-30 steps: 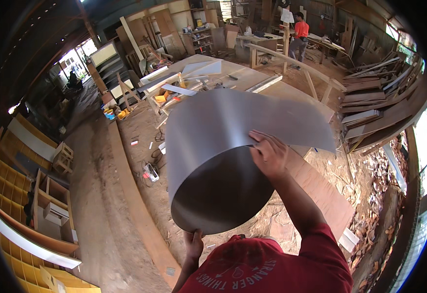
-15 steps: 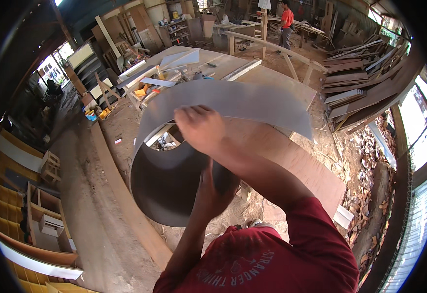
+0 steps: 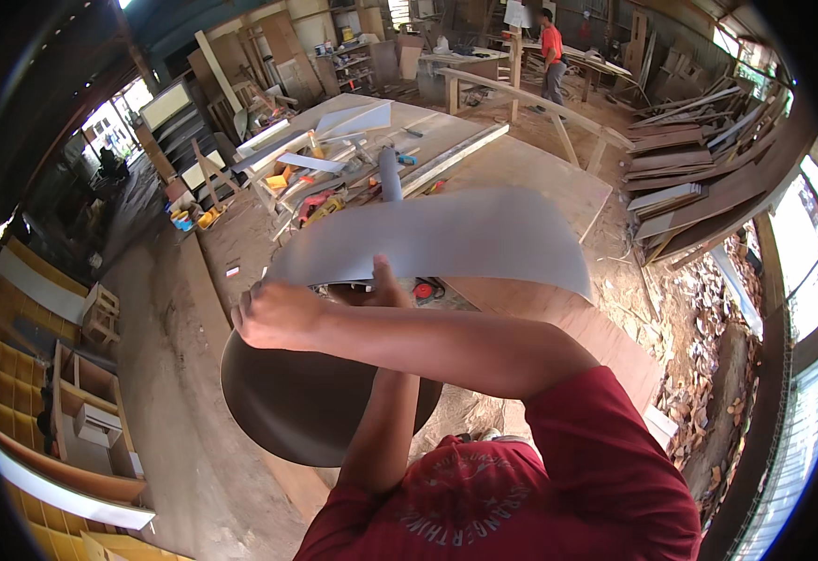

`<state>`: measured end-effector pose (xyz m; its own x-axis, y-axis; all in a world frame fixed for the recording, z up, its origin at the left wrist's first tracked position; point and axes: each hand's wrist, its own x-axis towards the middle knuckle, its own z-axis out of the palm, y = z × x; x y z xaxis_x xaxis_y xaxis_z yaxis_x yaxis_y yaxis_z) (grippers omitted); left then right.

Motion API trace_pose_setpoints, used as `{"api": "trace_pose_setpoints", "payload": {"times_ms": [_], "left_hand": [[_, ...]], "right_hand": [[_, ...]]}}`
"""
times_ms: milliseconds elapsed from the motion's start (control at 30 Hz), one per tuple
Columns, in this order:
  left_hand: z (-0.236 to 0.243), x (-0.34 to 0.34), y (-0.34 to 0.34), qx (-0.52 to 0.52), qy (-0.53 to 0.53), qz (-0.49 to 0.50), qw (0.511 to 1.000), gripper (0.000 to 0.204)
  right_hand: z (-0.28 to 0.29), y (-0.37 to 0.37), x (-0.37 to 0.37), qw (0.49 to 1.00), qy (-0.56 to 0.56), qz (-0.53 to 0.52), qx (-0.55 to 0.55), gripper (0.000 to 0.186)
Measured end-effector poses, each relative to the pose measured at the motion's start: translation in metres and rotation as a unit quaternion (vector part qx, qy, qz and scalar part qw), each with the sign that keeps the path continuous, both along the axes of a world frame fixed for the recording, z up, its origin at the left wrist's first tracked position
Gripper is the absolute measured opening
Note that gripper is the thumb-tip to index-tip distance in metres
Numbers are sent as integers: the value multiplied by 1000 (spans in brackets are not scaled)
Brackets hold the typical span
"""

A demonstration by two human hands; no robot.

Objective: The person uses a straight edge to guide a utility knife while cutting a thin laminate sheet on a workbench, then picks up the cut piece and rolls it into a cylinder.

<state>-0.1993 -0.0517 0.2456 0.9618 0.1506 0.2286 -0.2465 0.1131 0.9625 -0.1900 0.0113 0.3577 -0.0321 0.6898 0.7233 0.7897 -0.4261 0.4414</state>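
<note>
A large flexible grey sheet (image 3: 446, 234) is curled into a loop in front of me, its dark inner side (image 3: 287, 402) showing below my arms. My right arm crosses over the left one. At the left of the loop, my right hand (image 3: 278, 316) is closed in a fist on the sheet's edge. My left hand (image 3: 383, 285) reaches up inside the loop, its thumb on the sheet's upper part and its other fingers partly hidden. The free end of the sheet extends right over a wooden panel (image 3: 558, 327).
Beyond the sheet, a wide work table (image 3: 530, 178) bears a long straight bar (image 3: 456, 159), a grey roll (image 3: 390, 173) and several tools. Stacked boards (image 3: 680, 168) stand right. Wooden cabinets (image 3: 100, 421) lie left. Far off, a person in an orange shirt (image 3: 552, 47) stands near another table.
My right hand has moved left and down, and my left hand has moved up. The curled sheet has shifted lower, uncovering more tools and the grey roll on the table.
</note>
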Motion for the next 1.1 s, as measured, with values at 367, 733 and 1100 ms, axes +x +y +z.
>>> {"api": "trace_pose_setpoints", "payload": {"times_ms": [367,733,1100], "left_hand": [[-29,-30,107,-272,-112,194,936,29],[83,-141,159,-373,-57,475,795,25],[149,-190,224,-374,-99,473,792,30]], "right_hand": [[11,-59,-54,956,246,125,-96,31],[-163,-276,-33,848,516,-120,8,87],[-22,-200,-39,908,343,-63,232,52]]}}
